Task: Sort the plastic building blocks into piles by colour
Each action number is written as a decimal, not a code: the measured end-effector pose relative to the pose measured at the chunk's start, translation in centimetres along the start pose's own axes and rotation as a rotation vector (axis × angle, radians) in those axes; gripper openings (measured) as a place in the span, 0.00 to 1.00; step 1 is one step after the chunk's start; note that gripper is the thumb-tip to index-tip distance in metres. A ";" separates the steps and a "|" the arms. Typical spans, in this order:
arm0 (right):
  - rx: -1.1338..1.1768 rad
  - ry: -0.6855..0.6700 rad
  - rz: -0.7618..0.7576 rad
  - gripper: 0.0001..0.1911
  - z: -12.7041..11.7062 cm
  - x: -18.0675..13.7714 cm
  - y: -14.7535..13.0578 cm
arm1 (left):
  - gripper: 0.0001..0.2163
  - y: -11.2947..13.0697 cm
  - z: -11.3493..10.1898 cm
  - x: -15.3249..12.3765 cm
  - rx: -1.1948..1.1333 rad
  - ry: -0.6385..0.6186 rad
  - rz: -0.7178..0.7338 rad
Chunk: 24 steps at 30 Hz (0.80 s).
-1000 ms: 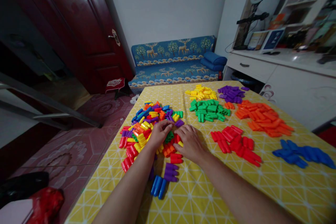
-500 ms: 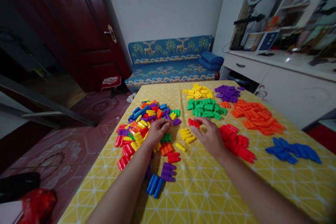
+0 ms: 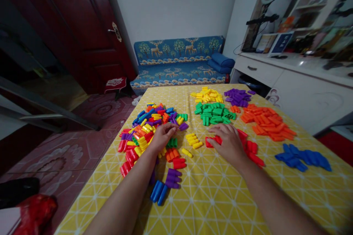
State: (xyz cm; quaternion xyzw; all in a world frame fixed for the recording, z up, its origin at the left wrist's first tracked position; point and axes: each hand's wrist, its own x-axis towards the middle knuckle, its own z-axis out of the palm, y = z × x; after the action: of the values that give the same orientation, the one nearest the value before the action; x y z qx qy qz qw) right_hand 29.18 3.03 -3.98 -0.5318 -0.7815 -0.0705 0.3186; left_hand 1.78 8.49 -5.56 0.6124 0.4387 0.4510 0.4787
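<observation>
My right hand (image 3: 227,141) has its thumb and fingers around a red plastic block (image 3: 209,142) made of joined tubes, just left of the red block pile (image 3: 252,150). My left hand (image 3: 163,137) lies over the right side of a mixed-colour heap of blocks (image 3: 147,128). Its fingertips are pinched beside a purple block (image 3: 183,126); whatever they hold is hidden. Between the hands lie a yellow block (image 3: 193,141) and a smaller yellow piece (image 3: 187,152). Nearer to me are an orange block (image 3: 172,155), a red block (image 3: 179,163), a purple block (image 3: 173,179) and a blue block (image 3: 159,192).
Sorted piles stand on the yellow patterned tablecloth (image 3: 209,205): yellow (image 3: 207,95), green (image 3: 213,113), purple (image 3: 237,97), orange (image 3: 267,122) and blue (image 3: 303,157). A blue sofa (image 3: 179,68) is beyond the table, and a white dresser (image 3: 309,84) stands at the right.
My right hand has moved right and slightly down with the red block, towards the red pile. My left hand has stayed at the mixed heap.
</observation>
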 end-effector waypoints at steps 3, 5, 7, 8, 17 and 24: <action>0.018 -0.029 -0.061 0.06 -0.2 0.0 -0.2 | 0.17 -0.1 0.0 0.0 -0.006 0.008 0.002; -0.009 -0.062 -0.045 0.02 -0.3 -0.1 -0.4 | 0.17 -0.1 0.1 0.1 -0.008 0.011 0.006; -0.036 -0.064 -0.008 0.06 -0.1 -0.1 -0.9 | 0.17 -0.1 0.1 0.1 -0.009 0.010 0.006; -0.035 -0.060 -0.004 0.09 0.1 -0.1 -1.3 | 0.16 -0.1 0.1 0.1 -0.007 0.011 0.005; 0.138 -0.185 -0.177 0.22 2.1 -0.6 -7.6 | 0.16 0.1 0.2 -0.1 0.028 0.030 0.023; 0.223 -0.286 -0.245 0.15 1.6 -0.9 -9.7 | 0.15 -0.3 0.0 0.1 0.024 0.012 0.022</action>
State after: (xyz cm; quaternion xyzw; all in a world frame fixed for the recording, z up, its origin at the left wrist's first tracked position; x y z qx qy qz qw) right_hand 20.26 -1.09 -3.51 -0.3989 -0.8805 0.0544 0.2504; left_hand 1.79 8.63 -5.88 0.6202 0.4403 0.4544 0.4637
